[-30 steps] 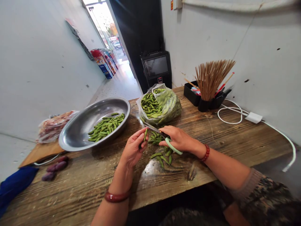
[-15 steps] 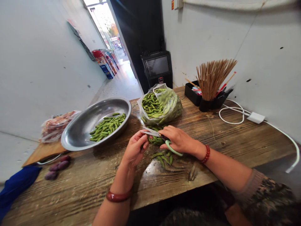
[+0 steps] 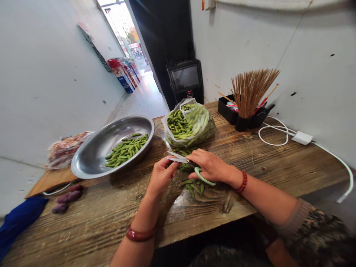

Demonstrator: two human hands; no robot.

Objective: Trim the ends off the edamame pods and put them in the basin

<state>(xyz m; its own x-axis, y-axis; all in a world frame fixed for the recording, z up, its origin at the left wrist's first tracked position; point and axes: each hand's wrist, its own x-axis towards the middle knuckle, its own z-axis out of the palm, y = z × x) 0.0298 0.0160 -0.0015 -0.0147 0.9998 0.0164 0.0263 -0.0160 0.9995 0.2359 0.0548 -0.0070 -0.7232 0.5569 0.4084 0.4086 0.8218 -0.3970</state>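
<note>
My right hand is closed around scissors with pale green handles. Their blades are spread and point left, toward the fingertips of my left hand. That hand is pinched close beside the blades; whatever lies between its fingers is hidden. Beneath and behind the scissors is a heap of green edamame pods, partly covered by my right hand. A few loose pods lie nearer me on the wooden table. Just beyond, a clear plastic bag stands full of pods.
Left of the bag, a steel basin holds pods. Farther left are a bag of reddish meat, several purple tubers and blue cloth. Back right stand wooden skewers in a black holder, near a white cable.
The scissor blades have spread apart. My left fingers have shifted slightly and drawn closer together near the blade tips. My right hand stays nearly in place.
</note>
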